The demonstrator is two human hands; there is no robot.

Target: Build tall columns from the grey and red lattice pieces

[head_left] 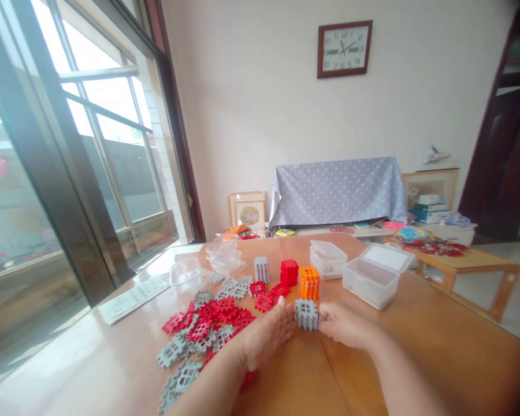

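A stack of grey square lattice pieces (307, 315) stands on the wooden table between my hands. My left hand (271, 335) is at the stack's left side, palm facing it, fingers stretched out and holding nothing. At its right side my right hand (344, 325) has curled fingers against the stack; whether they grip it is hard to see. Just behind stand an orange stack (309, 282), a red stack (289, 273) and another grey stack (262, 270). Loose red pieces (221, 311) and loose grey pieces (173, 349) lie in a pile to the left, partly behind my left forearm.
Two clear plastic boxes (328, 260) (370, 283) stand open at the back right of the table (442, 341). Clear containers (186, 274) and nested lids (224, 254) sit at the back left. Printed sheets (132, 299) lie near the left edge.
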